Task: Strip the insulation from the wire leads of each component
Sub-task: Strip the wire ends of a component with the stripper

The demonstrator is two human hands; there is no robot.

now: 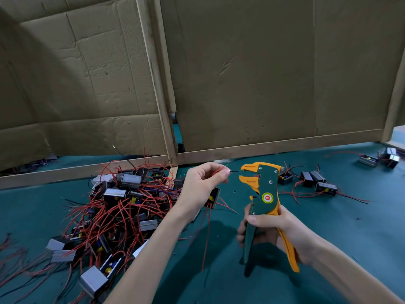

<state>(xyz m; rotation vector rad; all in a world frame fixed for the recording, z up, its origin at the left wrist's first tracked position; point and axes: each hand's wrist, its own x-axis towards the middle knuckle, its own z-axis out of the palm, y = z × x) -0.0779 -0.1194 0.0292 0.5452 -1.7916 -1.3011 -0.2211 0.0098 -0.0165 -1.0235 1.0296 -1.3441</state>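
Wire lead (234, 171) pinched in left hand (201, 185), tip at stripper (262, 194) gripped by right hand (278, 229).

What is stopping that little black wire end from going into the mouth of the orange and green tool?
Nothing visible. The black wire end, pinched in the left hand, points straight at the open mouth of the wire stripper held in the right hand. Only a small open gap lies between them.

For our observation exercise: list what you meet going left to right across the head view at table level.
Pile of components → left hand pinching a wire → wire stripper in the right hand → small group of components → two components.
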